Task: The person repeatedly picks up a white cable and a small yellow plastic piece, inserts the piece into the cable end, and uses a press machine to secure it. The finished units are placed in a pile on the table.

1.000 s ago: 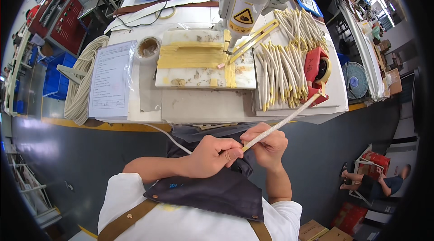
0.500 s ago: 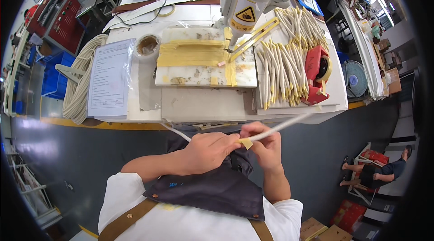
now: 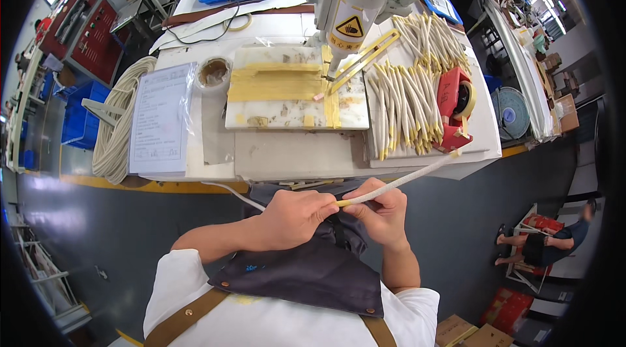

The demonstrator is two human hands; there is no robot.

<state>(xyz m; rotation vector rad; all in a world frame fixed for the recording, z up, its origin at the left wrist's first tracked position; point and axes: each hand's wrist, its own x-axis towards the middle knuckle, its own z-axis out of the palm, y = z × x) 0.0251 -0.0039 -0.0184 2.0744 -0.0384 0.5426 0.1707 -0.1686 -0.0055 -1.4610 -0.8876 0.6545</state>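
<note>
We hold the white sleeving tube (image 3: 398, 181) just below the surface (image 3: 274, 161), yellow tape at its middle. Left hand (image 3: 293, 216) grip pinches the taped spot; right hand (image 3: 381, 210) closes around it. We should wrap snugly, keeping the tube taut.

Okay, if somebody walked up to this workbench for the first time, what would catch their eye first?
Probably the two hands close together in front of the bench: the left hand and right hand pinch a long white sleeved cord with a yellow-taped spot between them. Behind it, a pile of similar white tubes with yellow ends lies on the table's right side beside a red tape dispenser. At the centre back stands a grey machine head with a yellow warning sticker.
</note>
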